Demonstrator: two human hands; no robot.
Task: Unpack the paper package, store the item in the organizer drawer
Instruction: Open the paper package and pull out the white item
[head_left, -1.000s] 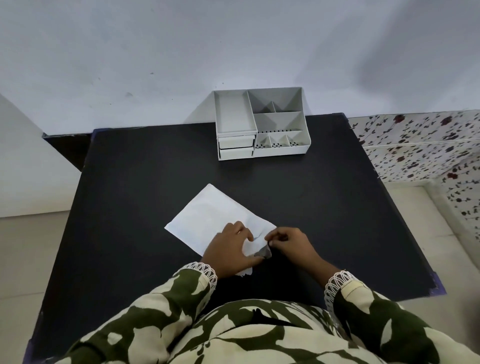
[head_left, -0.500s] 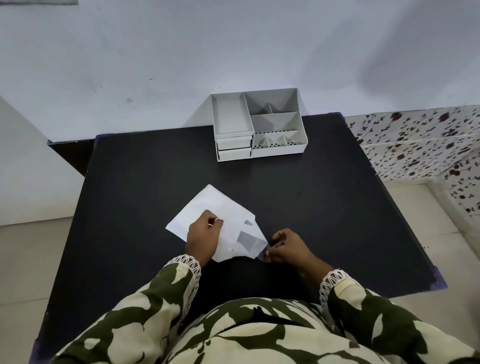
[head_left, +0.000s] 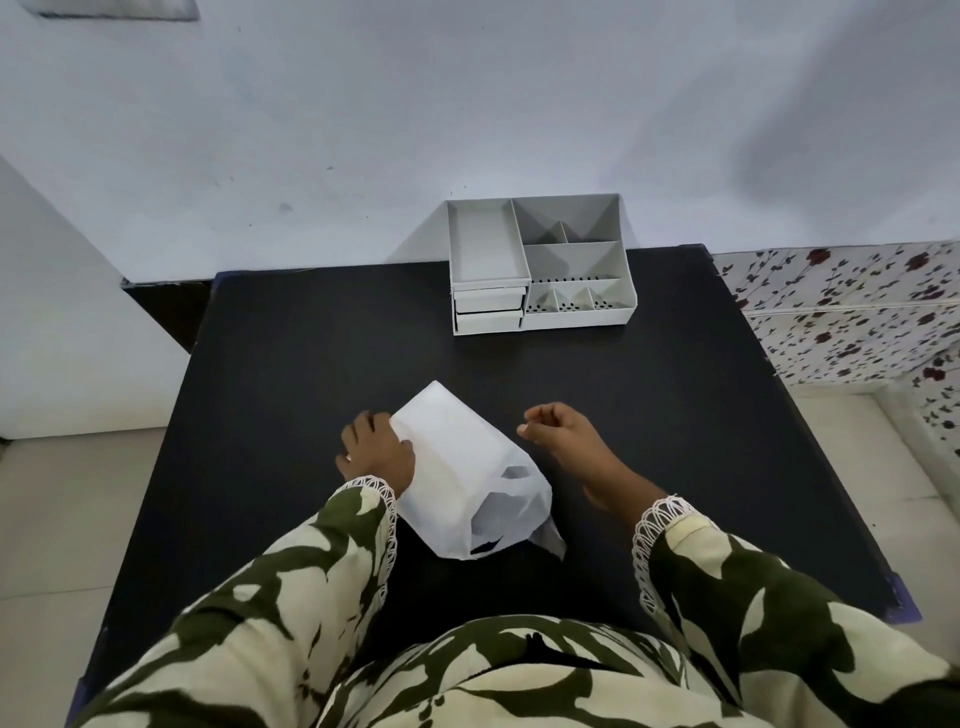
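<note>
The white paper package (head_left: 457, 467) lies near the front of the black table (head_left: 701, 426), puffed up with its open mouth facing me. A dark patch shows low in the mouth; I cannot tell whether it is the item. My left hand (head_left: 374, 452) holds the package's left side, fingers spread against it. My right hand (head_left: 563, 441) hovers to the package's right, apart from it, fingers loosely curled with thumb and fingertip together and nothing visible in them. The white organizer (head_left: 540, 260) stands at the table's far edge; its two small drawers (head_left: 488, 312) at front left are closed.
A pale wall rises right behind the organizer. A floral-patterned surface (head_left: 841, 312) sits beyond the table's right edge, and tiled floor lies on both sides. My camouflage-patterned sleeves fill the bottom of the view.
The package went from flat on the table to puffed open toward me. My left hand slid to its left side. My right hand let go of the corner and moved up and right.
</note>
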